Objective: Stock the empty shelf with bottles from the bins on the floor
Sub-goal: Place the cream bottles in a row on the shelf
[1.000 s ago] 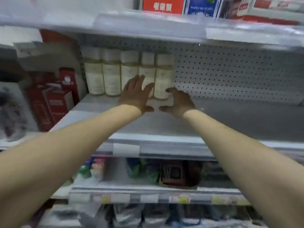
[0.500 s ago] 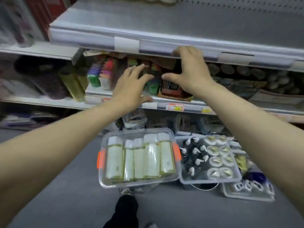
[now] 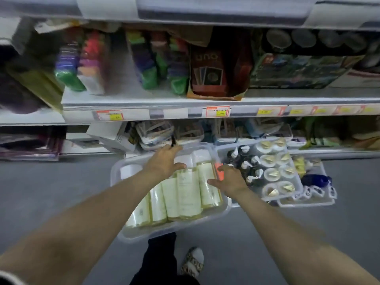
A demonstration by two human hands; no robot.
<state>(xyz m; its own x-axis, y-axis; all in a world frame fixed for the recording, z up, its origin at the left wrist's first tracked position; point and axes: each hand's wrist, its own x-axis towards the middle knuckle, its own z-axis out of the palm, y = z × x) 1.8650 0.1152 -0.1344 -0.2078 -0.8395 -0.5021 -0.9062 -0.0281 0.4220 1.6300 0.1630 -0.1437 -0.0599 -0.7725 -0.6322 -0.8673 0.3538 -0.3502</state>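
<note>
Head view.
- Looks down past both bare forearms onto a grey floor (image 3: 51, 192) in front of store shelving.
- Task item: clear bin (image 3: 133, 235) on the floor, centre of frame, packed with pale yellow bottles (image 3: 189, 194) lying side by side, white caps toward the shelving.
- Left hand (image 3: 162, 163): fingers spread and straight, over the cap end of the bottles, fingertips near the bin's far rim. Holds nothing.
- Right hand (image 3: 230, 179): at the bin's right wall, just beside the orange latch (image 3: 219, 171); thumb stretched out over the rightmost bottle. No grip closed; contact cannot be told through the blur.
- Touching the bin on its right: second clear bin (image 3: 299, 183) with dark pump bottles (image 3: 244, 163) and round gold-topped jars (image 3: 271, 173). Beyond it, a shallow tray (image 3: 306, 203) and a blue object (image 3: 314, 179).
- Above: stocked lower shelf (image 3: 164, 101) with coloured packs, an "uno" box (image 3: 207, 73), price tags (image 3: 218, 111). Front edge of the upper shelf (image 3: 205, 9) at top of frame; its surface out of sight.
- Below the bin: black trouser leg (image 3: 160, 258), patterned slipper (image 3: 193, 262).
</note>
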